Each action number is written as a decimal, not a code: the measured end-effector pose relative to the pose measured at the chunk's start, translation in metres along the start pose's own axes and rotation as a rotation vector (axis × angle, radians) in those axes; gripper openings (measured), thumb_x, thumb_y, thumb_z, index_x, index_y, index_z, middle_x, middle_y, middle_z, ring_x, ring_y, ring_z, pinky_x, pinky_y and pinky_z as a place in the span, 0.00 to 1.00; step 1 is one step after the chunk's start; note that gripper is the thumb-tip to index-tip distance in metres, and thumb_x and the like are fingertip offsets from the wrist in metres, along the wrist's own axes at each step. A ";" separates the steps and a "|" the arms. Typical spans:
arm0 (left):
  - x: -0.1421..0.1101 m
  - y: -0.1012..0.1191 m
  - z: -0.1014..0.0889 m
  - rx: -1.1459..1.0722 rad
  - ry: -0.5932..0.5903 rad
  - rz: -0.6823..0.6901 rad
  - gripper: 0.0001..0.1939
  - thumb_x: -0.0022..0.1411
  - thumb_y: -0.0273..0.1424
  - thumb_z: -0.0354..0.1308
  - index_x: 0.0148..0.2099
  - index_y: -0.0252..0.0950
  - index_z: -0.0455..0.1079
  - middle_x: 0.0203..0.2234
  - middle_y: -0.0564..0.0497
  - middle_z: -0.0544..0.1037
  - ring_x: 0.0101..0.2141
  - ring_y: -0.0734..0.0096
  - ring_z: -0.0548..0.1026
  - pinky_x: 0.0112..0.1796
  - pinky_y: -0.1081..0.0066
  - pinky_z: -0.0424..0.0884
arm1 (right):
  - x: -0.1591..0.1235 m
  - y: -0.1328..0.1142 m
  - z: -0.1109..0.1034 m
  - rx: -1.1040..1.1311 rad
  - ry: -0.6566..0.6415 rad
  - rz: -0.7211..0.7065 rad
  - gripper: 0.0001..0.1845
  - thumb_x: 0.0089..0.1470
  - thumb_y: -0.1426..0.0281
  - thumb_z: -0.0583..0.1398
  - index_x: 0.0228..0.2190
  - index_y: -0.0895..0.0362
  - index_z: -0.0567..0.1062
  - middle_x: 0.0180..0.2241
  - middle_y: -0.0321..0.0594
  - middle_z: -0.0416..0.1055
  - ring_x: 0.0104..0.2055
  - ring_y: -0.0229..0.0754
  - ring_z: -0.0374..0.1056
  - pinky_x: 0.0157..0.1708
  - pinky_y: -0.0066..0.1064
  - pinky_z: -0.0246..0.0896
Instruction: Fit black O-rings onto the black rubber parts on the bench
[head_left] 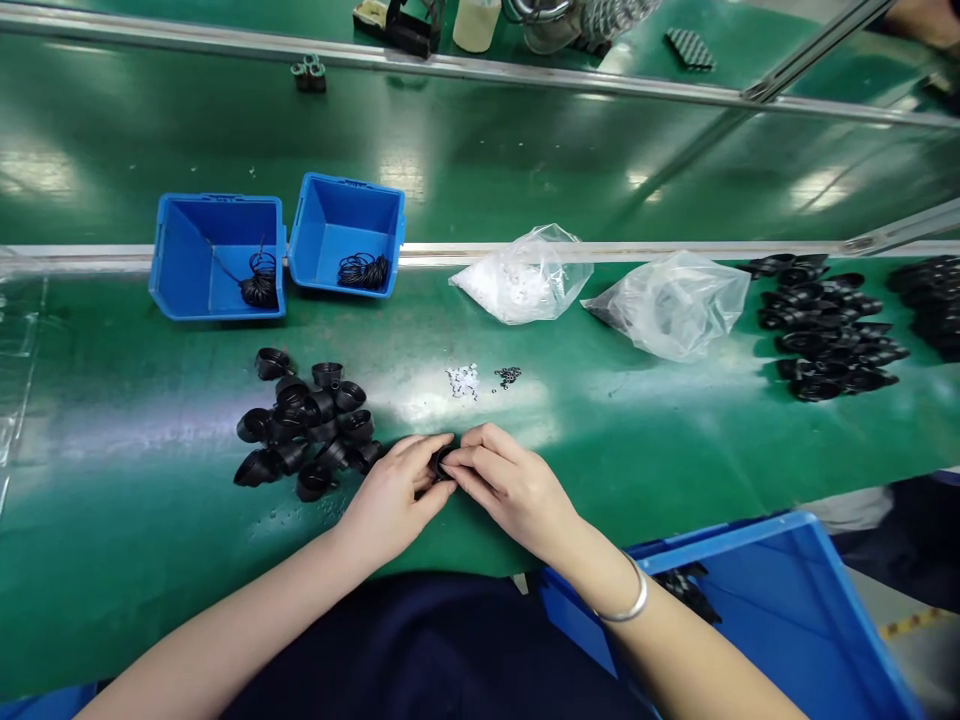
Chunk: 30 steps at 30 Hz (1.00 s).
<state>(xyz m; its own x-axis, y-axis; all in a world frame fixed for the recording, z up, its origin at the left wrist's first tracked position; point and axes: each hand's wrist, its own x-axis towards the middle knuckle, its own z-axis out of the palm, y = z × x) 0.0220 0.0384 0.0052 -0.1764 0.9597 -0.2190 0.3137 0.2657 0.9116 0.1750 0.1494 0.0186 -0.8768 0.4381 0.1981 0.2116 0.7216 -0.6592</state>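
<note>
My left hand (394, 497) is closed around a black plastic cup-shaped part (441, 462), its opening turned toward my right. The fingertips of my right hand (510, 483) are pinched together at that part's opening; whether a small piece is between them is hidden. Left of my hands lies a loose heap of similar black cup-shaped parts (315, 415). Beyond my hands are a little pile of small white pieces (463, 380) and, beside it, a scatter of tiny black rings (508, 377).
Two blue bins (217, 245) with black rings inside stand at the back left. Clear plastic bags (525, 275) lie along the metal rail. Rows of black parts (825, 330) sit at the right. A large blue crate (795, 600) stands below the table edge, right of my body.
</note>
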 end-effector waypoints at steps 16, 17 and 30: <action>0.002 0.004 -0.002 0.027 -0.027 -0.051 0.25 0.60 0.21 0.58 0.60 0.36 0.68 0.46 0.45 0.77 0.47 0.61 0.77 0.53 0.58 0.73 | -0.018 -0.004 -0.001 -0.195 -0.041 -0.183 0.18 0.60 0.80 0.59 0.53 0.66 0.70 0.43 0.53 0.72 0.44 0.47 0.71 0.41 0.36 0.75; 0.002 0.004 -0.002 0.028 -0.023 -0.050 0.25 0.60 0.21 0.57 0.59 0.36 0.68 0.46 0.45 0.77 0.48 0.60 0.77 0.53 0.59 0.73 | -0.021 -0.004 0.000 -0.217 -0.035 -0.198 0.21 0.59 0.81 0.60 0.54 0.67 0.69 0.43 0.54 0.72 0.44 0.47 0.71 0.41 0.37 0.75; 0.000 0.003 0.000 -0.016 -0.004 -0.032 0.25 0.60 0.19 0.55 0.59 0.36 0.68 0.49 0.44 0.75 0.41 0.64 0.79 0.50 0.60 0.75 | -0.023 -0.009 0.001 -0.421 -0.218 -0.222 0.29 0.61 0.77 0.58 0.62 0.69 0.61 0.41 0.52 0.73 0.41 0.50 0.70 0.37 0.42 0.75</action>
<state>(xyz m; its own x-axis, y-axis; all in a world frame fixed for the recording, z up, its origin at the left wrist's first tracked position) 0.0228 0.0390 0.0075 -0.1820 0.9511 -0.2496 0.2928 0.2948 0.9096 0.1926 0.1325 0.0197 -0.9803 0.1606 0.1150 0.1262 0.9571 -0.2606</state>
